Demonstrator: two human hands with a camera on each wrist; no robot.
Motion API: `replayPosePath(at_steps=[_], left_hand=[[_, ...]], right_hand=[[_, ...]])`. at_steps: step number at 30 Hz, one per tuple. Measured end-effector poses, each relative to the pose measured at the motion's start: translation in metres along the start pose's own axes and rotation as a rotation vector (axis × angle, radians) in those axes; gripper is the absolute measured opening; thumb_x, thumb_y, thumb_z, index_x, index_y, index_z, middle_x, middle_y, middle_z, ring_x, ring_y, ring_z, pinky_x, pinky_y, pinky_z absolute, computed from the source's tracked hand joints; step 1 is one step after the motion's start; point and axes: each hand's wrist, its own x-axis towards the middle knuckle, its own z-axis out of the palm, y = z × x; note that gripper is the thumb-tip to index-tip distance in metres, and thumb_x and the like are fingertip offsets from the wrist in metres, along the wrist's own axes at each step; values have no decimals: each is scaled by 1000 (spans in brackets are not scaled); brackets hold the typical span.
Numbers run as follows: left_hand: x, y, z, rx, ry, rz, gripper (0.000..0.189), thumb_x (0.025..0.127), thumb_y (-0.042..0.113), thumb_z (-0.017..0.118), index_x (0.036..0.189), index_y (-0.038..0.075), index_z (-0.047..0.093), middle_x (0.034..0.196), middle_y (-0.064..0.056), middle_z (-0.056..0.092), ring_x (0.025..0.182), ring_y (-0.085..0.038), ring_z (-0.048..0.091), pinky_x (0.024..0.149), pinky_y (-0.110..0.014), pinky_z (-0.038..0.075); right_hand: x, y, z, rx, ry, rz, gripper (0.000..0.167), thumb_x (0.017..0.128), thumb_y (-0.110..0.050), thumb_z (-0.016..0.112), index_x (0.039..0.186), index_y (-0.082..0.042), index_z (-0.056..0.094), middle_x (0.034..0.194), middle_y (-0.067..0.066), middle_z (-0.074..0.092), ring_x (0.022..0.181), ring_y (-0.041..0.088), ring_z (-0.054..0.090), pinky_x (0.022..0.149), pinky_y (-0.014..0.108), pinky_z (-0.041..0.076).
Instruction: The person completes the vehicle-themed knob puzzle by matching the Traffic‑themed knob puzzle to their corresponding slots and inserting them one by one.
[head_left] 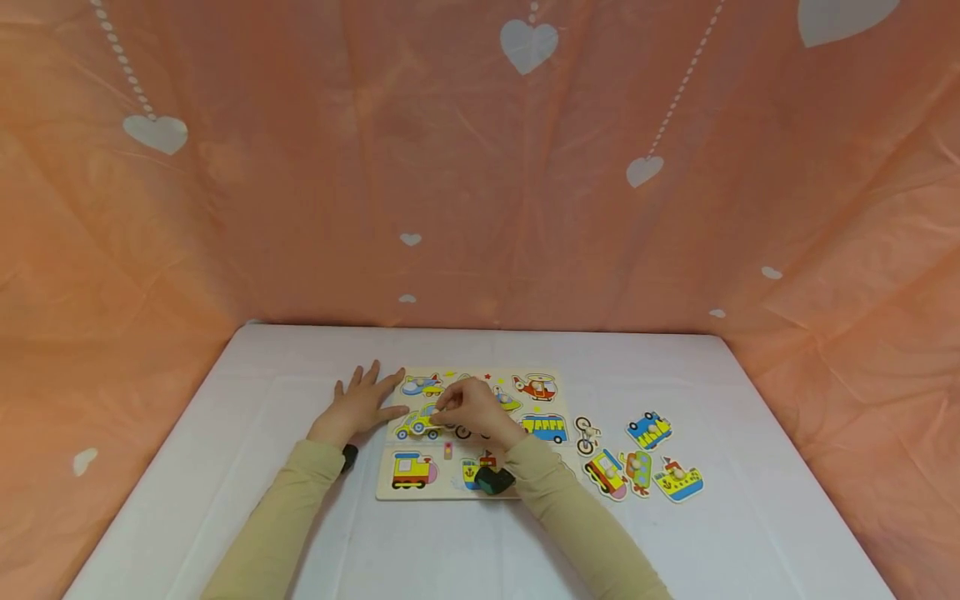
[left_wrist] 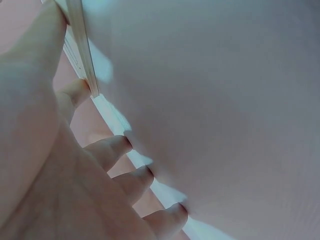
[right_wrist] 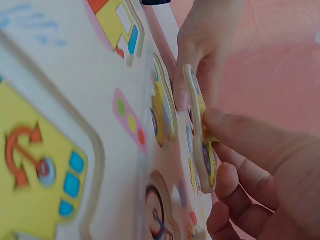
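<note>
My right hand [head_left: 476, 410] pinches a yellow car puzzle piece [right_wrist: 197, 112] between thumb and fingers. In the right wrist view the piece is tilted on edge, just off the wooden puzzle board [right_wrist: 75, 95], beside a printed car recess [right_wrist: 164, 107]. My left hand [head_left: 352, 410] lies with fingers spread at the board's left side. Its thumb and index finger touch the board's edge [left_wrist: 82, 50], while the other fingertips rest on the table. A helicopter piece [head_left: 536, 387] and a plane piece [head_left: 420, 385] are on the board's upper part.
Right of the board lie loose pieces: a bicycle [head_left: 587, 436], a blue-and-yellow vehicle [head_left: 650, 430], a train [head_left: 606, 475], a green piece [head_left: 638, 472] and a ship [head_left: 678, 481]. A white cloth [head_left: 337, 550] covers the table. Behind hangs an orange-pink curtain [head_left: 450, 183] with hearts.
</note>
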Motion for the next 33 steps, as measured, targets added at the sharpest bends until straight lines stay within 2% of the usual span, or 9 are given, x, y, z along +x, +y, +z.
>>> replayPosePath(at_steps=[5,10,22,33], left_hand=[[1,-1,0,13,1,9,76,90,49,61,150,14,32,153,-32,10,136,-56,5,101,-75,5],[1,0,-1,28,5,5,76,89,50,61,150,14,33,153,-32,11,136,-57,6,100,-75,6],[2,0,-1,27,-3,1,75,90,49,61,150,15,32,153,-31,9,137,-55,5,101,-74,5],[-1,3,-2,21,-1,9,75,89,48,62,150,14,33,153,-32,11,136,-56,6,101,-75,6]], right_hand=[[3,0,10,8,13,5,12,77,-15,81,79,-10,71,70,0,59,58,10,49,51,23,42],[6,-3,17,-70,38,-23,12,77,-17,82,78,-10,72,67,-3,61,56,8,48,50,20,39],[6,-7,25,-83,56,71,14,77,-19,82,75,-12,70,64,-1,57,59,11,49,51,22,39],[7,-4,29,-149,73,66,15,77,-22,82,74,-15,70,62,-4,57,56,10,49,49,22,40]])
